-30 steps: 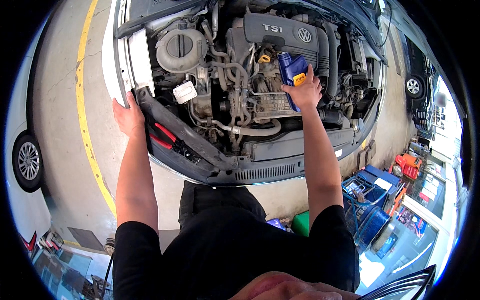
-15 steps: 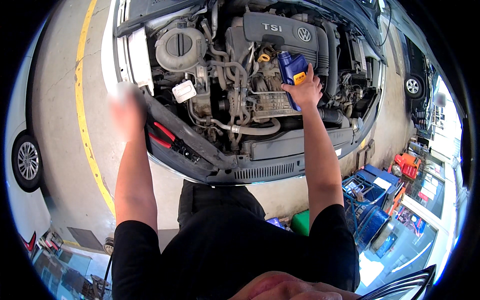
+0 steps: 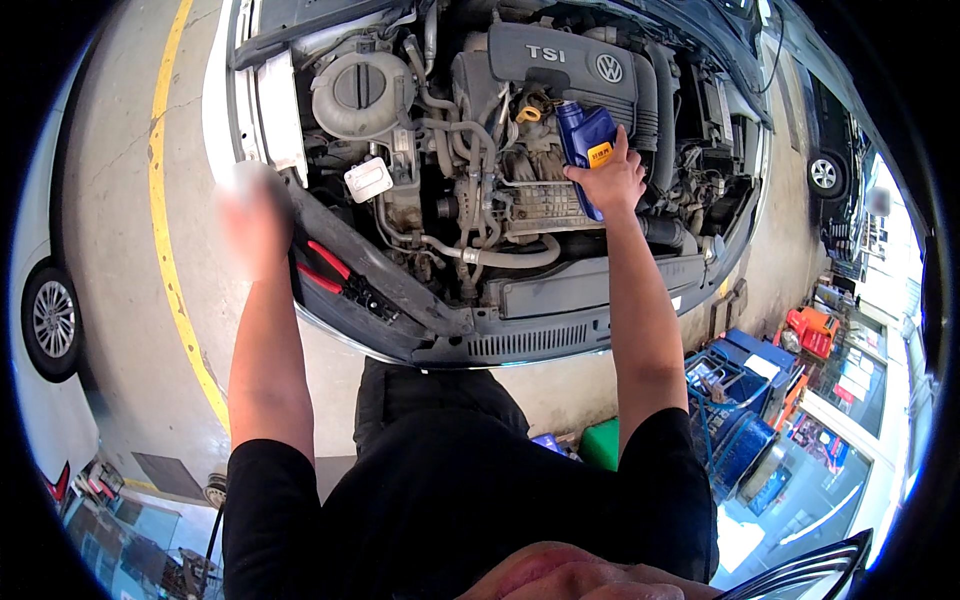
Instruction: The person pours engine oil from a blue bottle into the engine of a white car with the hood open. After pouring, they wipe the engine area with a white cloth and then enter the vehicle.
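My right hand (image 3: 612, 184) is closed around the lower part of a blue plastic bottle (image 3: 588, 140) with a yellow label, its index finger stretched along the side. The bottle lies over the engine, its neck pointing away from me, beside a yellow ring-shaped part (image 3: 528, 114). Whether the neck meets an opening cannot be made out. At the left front corner of the engine bay is my left hand (image 3: 255, 228), smeared by blur, so its fingers do not show. Nearby, red-handled pliers (image 3: 328, 262) lie on the front trim (image 3: 390, 265).
A black engine cover (image 3: 560, 62) sits behind the bottle. To its left are a round grey reservoir (image 3: 362, 95) and a small white rectangular piece (image 3: 368, 181). A white car (image 3: 50, 320) stands far left. Blue drums (image 3: 740, 445) and an orange case (image 3: 815, 332) stand at the right.
Almost nothing differs. My right hand keeps its hold on the bottle in nearly the same place, and my left hand stays at the corner.
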A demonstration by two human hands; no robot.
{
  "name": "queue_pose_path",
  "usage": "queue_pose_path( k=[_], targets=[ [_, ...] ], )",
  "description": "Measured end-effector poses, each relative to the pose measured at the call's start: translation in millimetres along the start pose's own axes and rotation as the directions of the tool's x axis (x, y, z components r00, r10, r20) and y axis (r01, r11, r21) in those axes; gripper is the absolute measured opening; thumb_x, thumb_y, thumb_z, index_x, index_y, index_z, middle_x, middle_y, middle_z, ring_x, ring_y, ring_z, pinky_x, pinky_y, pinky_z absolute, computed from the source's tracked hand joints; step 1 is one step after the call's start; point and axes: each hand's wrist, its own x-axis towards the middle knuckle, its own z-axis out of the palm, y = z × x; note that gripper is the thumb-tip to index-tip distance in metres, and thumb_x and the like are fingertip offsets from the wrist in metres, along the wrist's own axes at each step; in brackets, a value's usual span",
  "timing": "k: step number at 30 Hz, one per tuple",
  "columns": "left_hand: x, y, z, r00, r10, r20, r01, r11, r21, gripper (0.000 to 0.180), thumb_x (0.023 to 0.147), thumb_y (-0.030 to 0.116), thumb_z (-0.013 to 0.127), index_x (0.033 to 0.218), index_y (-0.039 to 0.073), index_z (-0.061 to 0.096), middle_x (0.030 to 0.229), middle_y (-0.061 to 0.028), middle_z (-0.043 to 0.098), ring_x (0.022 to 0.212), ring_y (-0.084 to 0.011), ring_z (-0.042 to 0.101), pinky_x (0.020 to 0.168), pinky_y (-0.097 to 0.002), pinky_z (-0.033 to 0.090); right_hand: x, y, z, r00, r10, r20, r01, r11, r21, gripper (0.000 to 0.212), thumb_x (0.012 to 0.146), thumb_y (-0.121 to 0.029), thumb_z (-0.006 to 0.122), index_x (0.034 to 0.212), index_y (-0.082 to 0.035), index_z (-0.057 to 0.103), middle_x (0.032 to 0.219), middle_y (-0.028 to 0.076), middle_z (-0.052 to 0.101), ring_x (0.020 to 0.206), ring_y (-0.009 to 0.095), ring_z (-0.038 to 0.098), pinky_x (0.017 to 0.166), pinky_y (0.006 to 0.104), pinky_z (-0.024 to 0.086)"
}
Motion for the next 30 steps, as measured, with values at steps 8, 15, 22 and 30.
queue_pose_path(
  k=[8,15,22,30],
  targets=[
    [-2,-11,0,0.991,0.129,-0.039,-0.124,0.986,0.108,0.049,0.112,0.033,0.059,0.156,0.013,0.055,0.151,-0.0284,0.058,0.14,-0.0477,0.057,0.117,-0.0598,0.047,0,-3,-3,1.0,-0.01,0.004,0.01,1.0,-0.007,0.136,0.064,-0.055,0.095,0.175,-0.03,0.021,0.156,0.019,0.05,0.147,0.042,0.048,0.121,0.058,0.039],
    [0,-2,-8,0.975,0.219,-0.035,-0.211,0.964,0.161,0.05,0.111,0.032,0.061,0.156,0.013,0.055,0.152,-0.0273,0.058,0.14,-0.0463,0.057,0.117,-0.0587,0.047,1,-1,-1,1.0,0.007,0.012,-0.007,1.0,-0.018,0.136,0.064,-0.055,0.095,0.175,-0.03,0.021,0.158,0.02,0.048,0.148,0.043,0.046,0.121,0.0581,0.039],
    [4,9,-17,1.0,0.017,0.024,-0.018,1.0,0.025,0.054,0.113,0.039,0.058,0.158,0.01,0.053,0.156,-0.0274,0.055,0.145,-0.0448,0.054,0.12,-0.0552,0.045,2,-3,-2,1.0,-0.005,0.008,0.005,1.0,-0.015,0.135,0.063,-0.054,0.095,0.174,-0.03,0.022,0.158,0.021,0.048,0.148,0.044,0.045,0.122,0.0585,0.038],
    [18,28,-31,0.883,-0.416,0.218,0.431,0.902,-0.024,0.088,0.102,0.068,0.058,0.162,0.005,0.048,0.164,-0.0186,0.053,0.151,-0.0389,0.049,0.123,-0.0515,0.04,1,-4,-7,1.0,-0.002,0.014,0.003,1.0,-0.011,0.135,0.063,-0.053,0.096,0.174,-0.029,0.023,0.157,0.021,0.049,0.148,0.044,0.046,0.122,0.0583,0.038]
  ],
)
